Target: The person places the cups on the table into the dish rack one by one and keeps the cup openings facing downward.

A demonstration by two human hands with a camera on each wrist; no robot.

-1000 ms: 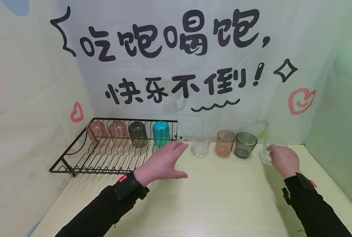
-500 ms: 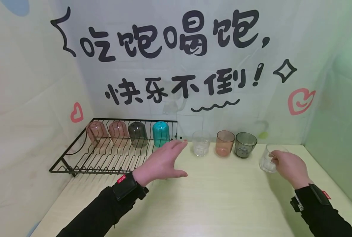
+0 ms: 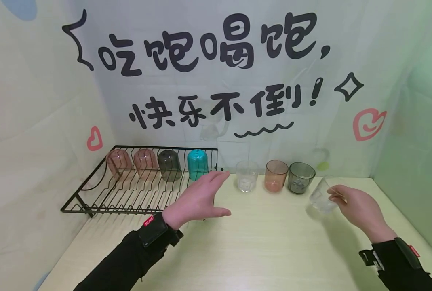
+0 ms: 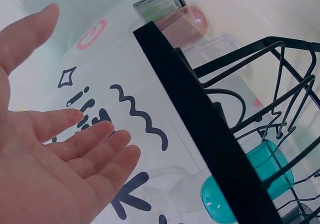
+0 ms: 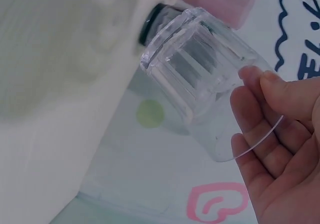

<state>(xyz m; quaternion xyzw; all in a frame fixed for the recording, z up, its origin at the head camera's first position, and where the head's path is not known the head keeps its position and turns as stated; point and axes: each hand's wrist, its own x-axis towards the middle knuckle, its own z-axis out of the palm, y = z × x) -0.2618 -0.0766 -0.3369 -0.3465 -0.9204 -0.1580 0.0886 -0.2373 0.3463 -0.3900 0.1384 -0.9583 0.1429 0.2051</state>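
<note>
My right hand [image 3: 357,206] pinches a clear glass [image 3: 323,198] by its rim, thumb on one side and fingers on the other. The glass tilts, its base pointing down and left, close over the table. In the right wrist view its thick ribbed base [image 5: 172,39] points away from the hand. My left hand [image 3: 197,200] holds nothing; its fingers are extended and the thumb is spread, near the right front corner of the black wire rack [image 3: 117,211]. In the left wrist view the palm [image 4: 55,174] shows beside the rack's dark bar.
Upside down along the rack's back stand two pink glasses [image 3: 119,163], a dark grey glass [image 3: 169,165] and a turquoise glass [image 3: 198,163]. Against the back wall, upright on the table, are another clear glass [image 3: 247,176], an orange-pink glass [image 3: 275,176] and a smoky grey glass [image 3: 301,178].
My right hand has moved back toward me and to the right with the clear glass, which has gone from nearly upright to tilted. The left hand has barely moved.
</note>
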